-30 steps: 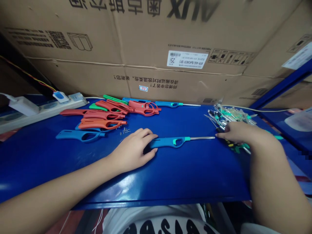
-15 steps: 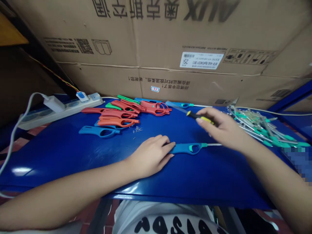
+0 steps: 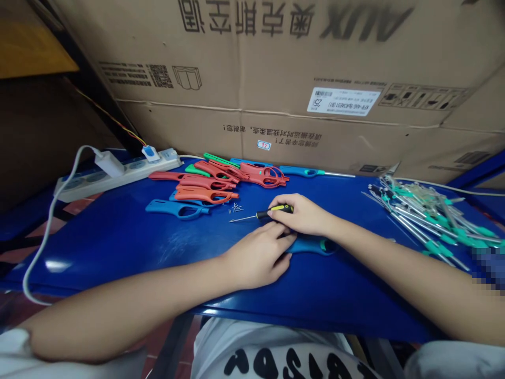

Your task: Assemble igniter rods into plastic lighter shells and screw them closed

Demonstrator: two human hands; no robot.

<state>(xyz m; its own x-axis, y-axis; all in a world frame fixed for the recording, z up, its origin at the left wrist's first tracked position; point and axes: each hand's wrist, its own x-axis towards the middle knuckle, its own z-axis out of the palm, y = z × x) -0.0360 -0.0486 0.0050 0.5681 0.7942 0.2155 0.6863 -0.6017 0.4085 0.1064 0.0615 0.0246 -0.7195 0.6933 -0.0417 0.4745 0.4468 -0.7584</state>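
Observation:
Near the middle of the blue table, my left hand (image 3: pixel 260 255) is closed on the handle end of a blue lighter (image 3: pixel 310 245), which lies flat with part of it hidden under my right forearm. My right hand (image 3: pixel 302 213) grips a black-and-yellow screwdriver (image 3: pixel 281 209), its thin shaft pointing left. The screwdriver's tip is just below a few tiny screws (image 3: pixel 235 207) lying loose on the table. Beyond them are red lighter shells (image 3: pixel 207 195), and a blue shell (image 3: pixel 173 209) lies to their left.
At the back, a blue lighter with a metal rod (image 3: pixel 303 172) rests by the large cardboard box (image 3: pixel 221 113). On the right is a pile of metal rods with green parts (image 3: pixel 428 218). A white power strip (image 3: pixel 118 173) with plugs and cables stands on the left.
My right hand has swung left with the screwdriver, from above the lighter's rod to beside my left hand, near the screws. My left hand stays on the lighter. The view has shifted slightly.

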